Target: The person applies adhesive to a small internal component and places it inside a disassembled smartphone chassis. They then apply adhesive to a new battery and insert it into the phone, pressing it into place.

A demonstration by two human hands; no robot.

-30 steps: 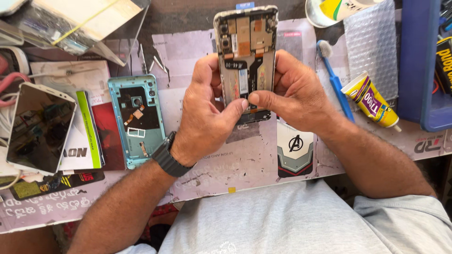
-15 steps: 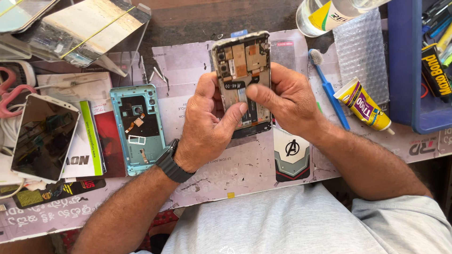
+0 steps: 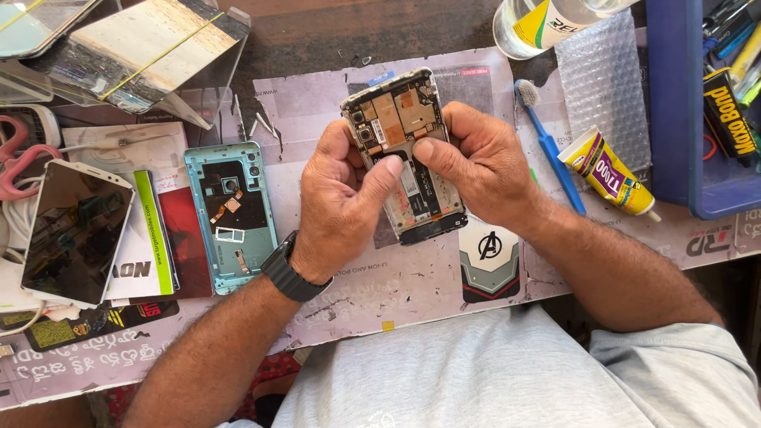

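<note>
Head view: flat rectangular opened phone (image 3: 400,143)

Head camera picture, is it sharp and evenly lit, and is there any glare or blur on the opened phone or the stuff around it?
Head view: soft, even light, weak shadows; the opened phone and both hands, left hand and right hand, look sharp; the phone screen at the left mirrors its surroundings; the plastic sheets at top left catch bright glare; no clear blur.
</note>
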